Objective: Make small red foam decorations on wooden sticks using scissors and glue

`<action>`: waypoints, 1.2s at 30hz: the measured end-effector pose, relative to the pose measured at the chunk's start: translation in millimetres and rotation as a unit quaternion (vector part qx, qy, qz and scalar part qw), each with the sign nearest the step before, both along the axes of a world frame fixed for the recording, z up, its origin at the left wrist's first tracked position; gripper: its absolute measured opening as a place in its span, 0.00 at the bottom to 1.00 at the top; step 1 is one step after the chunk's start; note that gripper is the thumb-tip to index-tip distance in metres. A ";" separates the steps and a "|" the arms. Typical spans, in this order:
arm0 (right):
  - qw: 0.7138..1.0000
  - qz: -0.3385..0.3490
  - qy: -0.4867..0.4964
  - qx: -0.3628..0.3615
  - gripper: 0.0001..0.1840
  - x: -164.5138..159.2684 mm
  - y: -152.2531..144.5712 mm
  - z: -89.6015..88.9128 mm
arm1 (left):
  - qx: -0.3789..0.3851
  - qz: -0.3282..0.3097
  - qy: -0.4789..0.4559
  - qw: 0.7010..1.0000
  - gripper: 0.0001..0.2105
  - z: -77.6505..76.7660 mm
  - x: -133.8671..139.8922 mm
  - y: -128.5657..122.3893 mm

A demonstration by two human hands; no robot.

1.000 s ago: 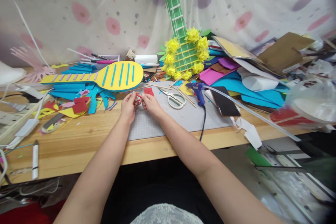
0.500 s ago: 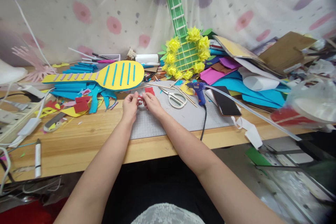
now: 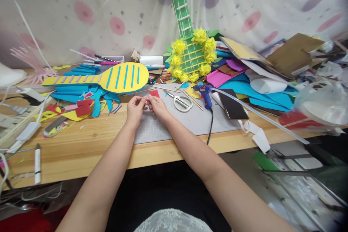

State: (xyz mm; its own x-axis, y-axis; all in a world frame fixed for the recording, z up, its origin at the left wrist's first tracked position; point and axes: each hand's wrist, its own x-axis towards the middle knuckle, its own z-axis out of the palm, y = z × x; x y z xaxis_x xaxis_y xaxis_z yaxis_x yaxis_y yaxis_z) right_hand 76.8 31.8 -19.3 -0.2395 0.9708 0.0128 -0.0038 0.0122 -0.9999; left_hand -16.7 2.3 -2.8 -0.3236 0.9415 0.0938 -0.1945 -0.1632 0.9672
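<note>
Over the grey cutting mat (image 3: 152, 134), my left hand (image 3: 136, 109) and my right hand (image 3: 158, 107) meet with fingertips pinched. Between them is a small red paper piece (image 3: 147, 102), mostly covered by the fingers. A larger red paper scrap (image 3: 154, 93) lies on the mat just behind my right hand. To the right rest white-handled scissors (image 3: 182, 103) and thin wooden sticks (image 3: 196, 102). Further right is a blue glue gun (image 3: 207, 98) with a long clear glue stick (image 3: 261, 113) in its back.
A yellow paper guitar shape (image 3: 119, 79) lies at the back left, above blue and red scraps (image 3: 84, 108). Behind stands a green paper guitar (image 3: 187, 52) with yellow flowers. A phone (image 3: 233, 104), stacked coloured paper (image 3: 261, 92) and a plastic-wrapped tub (image 3: 320, 112) occupy the right.
My fingertips have drawn closer together around the red piece, and less of it shows. The whole view has shifted slightly; the other things lie as before.
</note>
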 end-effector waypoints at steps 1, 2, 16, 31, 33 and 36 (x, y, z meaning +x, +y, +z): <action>1.000 0.003 -0.006 0.008 0.22 0.7 -0.9 0.9 | 0.000 0.006 0.000 1.000 0.13 -1.0 -0.3 0.3; 1.000 0.004 -0.014 0.020 0.21 1.2 -1.6 1.6 | -0.001 0.008 -0.003 1.000 0.13 -1.8 -0.5 0.5; 0.997 -0.027 -0.055 0.052 0.12 3.1 0.1 2.1 | -0.034 -0.017 -0.031 0.999 0.16 -3.2 -1.9 3.9; 0.990 -0.061 -0.081 0.094 0.07 3.3 1.6 -4.3 | -0.053 0.026 0.022 0.998 0.08 -6.3 1.2 5.8; 0.991 -0.060 -0.076 0.092 0.07 3.9 1.1 -2.4 | -0.040 0.042 0.045 0.997 0.09 -9.8 -0.7 6.7; 0.992 -0.057 -0.071 0.087 0.08 4.8 0.3 0.2 | -0.019 0.068 0.096 0.993 0.10 -13.5 -5.0 6.8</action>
State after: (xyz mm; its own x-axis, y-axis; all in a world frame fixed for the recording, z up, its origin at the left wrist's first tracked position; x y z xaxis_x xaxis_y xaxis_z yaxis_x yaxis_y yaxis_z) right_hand 81.6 32.1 -19.1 -0.1405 0.9776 0.1570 0.1489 0.1776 -0.9728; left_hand -21.7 9.1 -16.3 -0.4283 0.8941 0.1311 0.0147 -0.1382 0.9903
